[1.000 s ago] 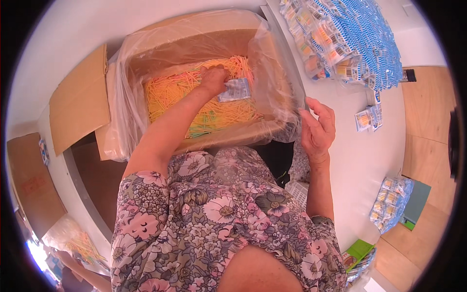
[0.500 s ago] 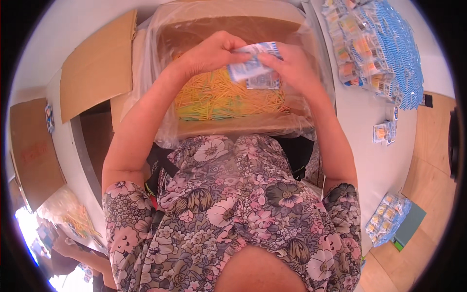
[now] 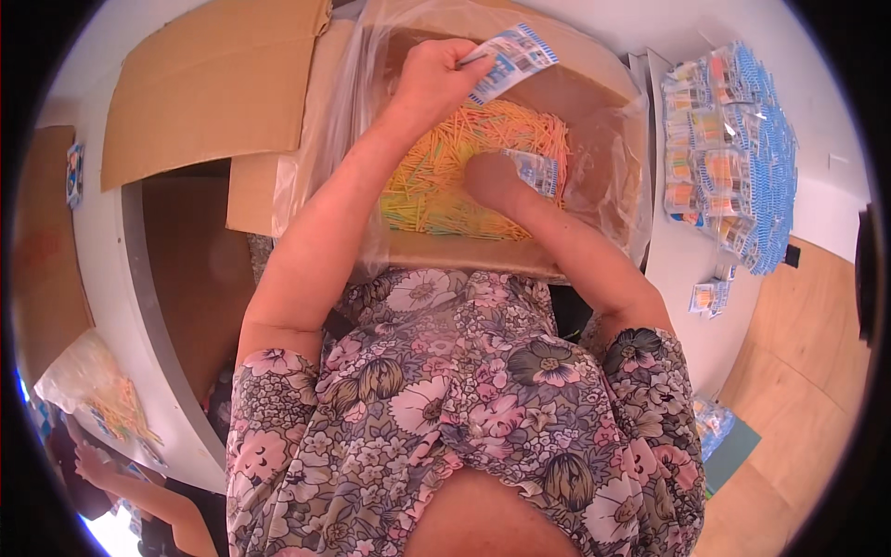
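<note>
My left hand (image 3: 436, 82) is above the box's far left side, thumb and fingers pinched on the edge of a small blue-and-white packet (image 3: 520, 63). Below it, my right hand (image 3: 495, 181) reaches down into a heap of thin coloured sticks (image 3: 432, 176), yellow, orange, pink and green. Its fingers are hidden, so whether it grips anything does not show. Another blue-and-white packet (image 3: 535, 170) is right beside this hand; I cannot tell if it is held or lies on the sticks. The sticks fill a cardboard box (image 3: 594, 88) lined with clear plastic.
Many filled packets (image 3: 729, 158) are stacked on the white table at the right, with a few loose packets (image 3: 710, 297) nearer. A cardboard flap (image 3: 209, 93) rises at the left. Another person's hand (image 3: 93, 464) shows at lower left near a bag of sticks (image 3: 102, 390).
My hands have come apart. The left has lifted up with its packet, while the right has dropped into the sticks. The view has shifted, moving the surroundings in the picture.
</note>
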Available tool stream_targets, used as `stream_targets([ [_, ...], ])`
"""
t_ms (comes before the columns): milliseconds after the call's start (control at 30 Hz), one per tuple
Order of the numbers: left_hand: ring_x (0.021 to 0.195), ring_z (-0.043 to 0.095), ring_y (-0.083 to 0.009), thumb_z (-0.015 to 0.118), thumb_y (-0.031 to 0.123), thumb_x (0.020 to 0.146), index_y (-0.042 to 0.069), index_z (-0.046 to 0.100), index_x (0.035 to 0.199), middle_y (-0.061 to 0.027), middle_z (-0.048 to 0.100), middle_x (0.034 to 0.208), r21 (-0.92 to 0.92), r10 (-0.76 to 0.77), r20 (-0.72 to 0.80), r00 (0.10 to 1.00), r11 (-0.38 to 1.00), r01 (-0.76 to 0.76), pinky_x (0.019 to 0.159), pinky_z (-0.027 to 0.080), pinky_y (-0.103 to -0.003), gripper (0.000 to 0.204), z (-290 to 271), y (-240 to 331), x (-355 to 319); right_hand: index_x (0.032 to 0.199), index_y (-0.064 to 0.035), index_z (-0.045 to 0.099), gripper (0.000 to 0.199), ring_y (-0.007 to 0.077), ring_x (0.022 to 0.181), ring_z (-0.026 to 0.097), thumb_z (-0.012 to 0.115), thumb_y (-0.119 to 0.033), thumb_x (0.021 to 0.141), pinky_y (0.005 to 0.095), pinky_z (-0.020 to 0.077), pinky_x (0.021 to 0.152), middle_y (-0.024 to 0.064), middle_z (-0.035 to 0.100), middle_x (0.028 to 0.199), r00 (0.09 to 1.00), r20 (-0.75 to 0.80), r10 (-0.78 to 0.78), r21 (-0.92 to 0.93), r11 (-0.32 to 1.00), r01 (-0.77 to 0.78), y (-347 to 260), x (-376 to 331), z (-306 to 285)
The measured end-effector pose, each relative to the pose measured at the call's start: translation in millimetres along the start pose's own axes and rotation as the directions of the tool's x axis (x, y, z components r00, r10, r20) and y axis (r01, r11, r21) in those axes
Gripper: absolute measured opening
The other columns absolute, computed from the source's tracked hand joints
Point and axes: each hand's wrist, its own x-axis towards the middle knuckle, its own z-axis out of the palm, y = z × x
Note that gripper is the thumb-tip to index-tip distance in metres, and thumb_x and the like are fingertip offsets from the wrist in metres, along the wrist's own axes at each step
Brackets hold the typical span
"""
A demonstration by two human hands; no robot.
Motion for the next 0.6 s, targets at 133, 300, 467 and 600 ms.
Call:
stream_targets([
  [133,0.068,0.052,-0.0009,0.06,0.016,0.088,-0.001,0.067,0.096,0.0037,0.063,0.076,0.067,-0.088,0.047,0.995,0.994,0.084,0.059,0.044,-0.019,0.02,3.2,8.0,1.5,0.091,-0.0058,0.068,0.02,0.027,0.089,0.065,0.053,-0.015,0.082,0.0374,0.0512,0.067,0.0139,0.068,0.091,0.995,-0.091,0.046,0.091,0.995,-0.038,-2.0,1.5,11.2],
  [300,0.059,0.051,-0.004,0.063,0.018,0.083,0.0,0.068,0.092,-0.0018,0.064,0.066,-0.114,-0.124,-0.065,0.99,0.987,0.116,0.054,0.044,-0.026,0.02,4.2,11.8,1.7,0.084,-0.0007,0.063,0.019,0.0306,0.083,0.065,0.05,-0.014,0.083,0.0396,0.0495,0.062,0.0194,0.066,0.088,0.981,-0.194,-0.01,0.216,0.975,0.053,14.0,7.1,3.0],
  [467,0.065,0.054,-0.0035,0.061,0.013,0.086,-0.003,0.066,0.096,0.0008,0.065,0.075,-0.273,-0.071,-0.118,0.991,0.961,0.036,0.058,0.046,-0.023,0.02,-3.4,21.4,-1.2,0.08,0.0032,0.058,0.021,0.0288,0.065,0.061,0.048,-0.013,0.087,0.0396,0.0514,0.06,0.0149,0.059,0.076,0.999,0.036,0.031,0.999,0.018,-0.037,34.4,6.9,-18.2],
  [600,0.069,0.057,-0.0043,0.058,0.009,0.088,-0.003,0.065,0.102,-0.0005,0.066,0.083,-0.41,-0.098,-0.163,0.982,0.912,0.023,0.063,0.048,-0.021,0.019,-9.7,28.3,-0.5,0.09,0.0013,0.053,0.019,0.0239,0.062,0.059,0.044,-0.016,0.092,0.039,0.0516,0.055,0.0115,0.057,0.075,0.986,0.094,0.139,0.896,-0.444,-0.023,36.9,20.8,-38.1],
])
